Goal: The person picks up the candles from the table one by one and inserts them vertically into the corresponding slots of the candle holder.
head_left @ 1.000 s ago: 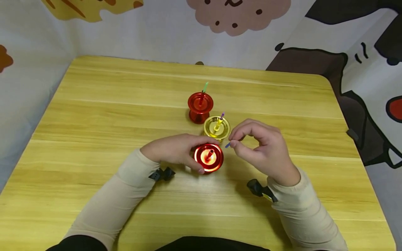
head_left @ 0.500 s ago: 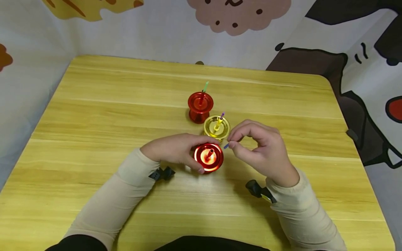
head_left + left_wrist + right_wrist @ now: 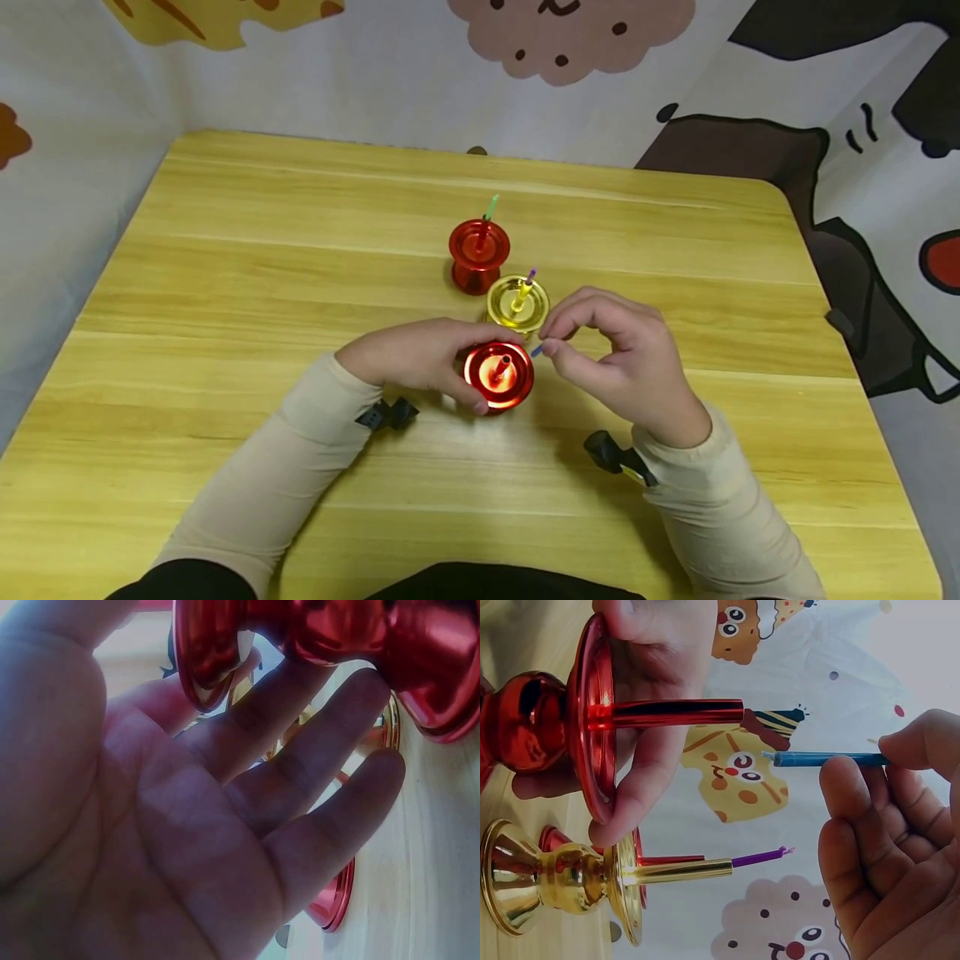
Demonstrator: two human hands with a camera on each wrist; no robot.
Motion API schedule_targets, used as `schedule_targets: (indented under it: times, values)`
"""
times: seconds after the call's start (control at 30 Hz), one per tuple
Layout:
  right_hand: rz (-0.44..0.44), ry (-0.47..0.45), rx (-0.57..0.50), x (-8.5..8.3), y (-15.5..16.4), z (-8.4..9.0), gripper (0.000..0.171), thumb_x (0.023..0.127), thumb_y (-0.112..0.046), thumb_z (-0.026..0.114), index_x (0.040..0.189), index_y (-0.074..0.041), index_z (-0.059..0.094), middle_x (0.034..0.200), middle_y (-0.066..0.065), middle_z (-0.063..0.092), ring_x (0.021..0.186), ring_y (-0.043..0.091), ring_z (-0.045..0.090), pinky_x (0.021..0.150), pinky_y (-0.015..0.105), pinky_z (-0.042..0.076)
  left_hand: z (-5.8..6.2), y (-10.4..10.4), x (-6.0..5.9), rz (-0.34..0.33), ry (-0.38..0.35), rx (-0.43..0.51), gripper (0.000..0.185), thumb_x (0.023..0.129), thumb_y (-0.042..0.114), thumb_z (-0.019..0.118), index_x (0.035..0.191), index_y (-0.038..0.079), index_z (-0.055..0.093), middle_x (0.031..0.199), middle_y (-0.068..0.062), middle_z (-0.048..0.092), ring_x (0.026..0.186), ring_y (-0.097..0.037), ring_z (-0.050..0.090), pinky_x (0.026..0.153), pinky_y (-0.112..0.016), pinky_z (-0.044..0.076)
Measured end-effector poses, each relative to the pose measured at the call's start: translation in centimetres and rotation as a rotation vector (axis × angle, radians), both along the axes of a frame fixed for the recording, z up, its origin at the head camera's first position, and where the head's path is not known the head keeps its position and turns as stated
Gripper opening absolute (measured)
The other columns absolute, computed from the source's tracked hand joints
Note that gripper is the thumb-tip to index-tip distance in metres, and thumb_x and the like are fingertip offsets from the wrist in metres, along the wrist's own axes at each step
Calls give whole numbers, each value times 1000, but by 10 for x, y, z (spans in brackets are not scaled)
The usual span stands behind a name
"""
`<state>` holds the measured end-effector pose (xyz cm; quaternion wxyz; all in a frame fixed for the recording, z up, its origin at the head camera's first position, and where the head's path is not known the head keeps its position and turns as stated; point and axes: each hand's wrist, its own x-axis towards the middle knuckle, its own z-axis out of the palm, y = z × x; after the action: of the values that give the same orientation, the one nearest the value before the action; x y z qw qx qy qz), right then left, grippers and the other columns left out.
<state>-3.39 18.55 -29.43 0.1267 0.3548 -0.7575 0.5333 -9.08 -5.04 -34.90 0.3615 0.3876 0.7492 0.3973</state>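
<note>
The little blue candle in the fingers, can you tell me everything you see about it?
The blue candle is a thin, straight stick, plain blue and waxy looking, with a tiny wick tip at its free end. The right hand pinches it between thumb and fingertips, so part of it is hidden. It points toward the empty tube of the near red candle holder, close to the tube but not touching it. The left hand grips that holder.
</note>
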Motion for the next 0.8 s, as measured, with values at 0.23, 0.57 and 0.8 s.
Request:
schedule_targets:
  times: [0.23, 0.57, 0.8]
  values:
    - [6, 2, 1, 1, -1, 0, 10, 80, 7, 66, 83, -3, 67, 84, 6, 68, 80, 15, 63, 76, 24, 53, 1, 0, 0, -3, 0, 8, 74, 79, 21, 87, 144, 22, 52, 128, 9, 62, 119, -10, 57, 106, -35, 43]
    - [10, 4, -4, 1, -3, 0, 10, 80, 8, 66, 83, -2, 66, 84, 6, 68, 81, 16, 63, 77, 25, 53, 2, 0, 0, -2, 9, 4, 74, 79, 21, 87, 144, 23, 52, 128, 9, 62, 119, -10, 57, 106, -35, 43]
    - [5, 3, -2, 1, -4, 0, 10, 80, 8, 67, 83, -2, 66, 84, 7, 68, 81, 16, 63, 77, 25, 53, 1, 0, 0, 0, 2, 6, 74, 79, 21, 87, 144, 23, 52, 128, 9, 62, 119, -9, 57, 106, -35, 43]
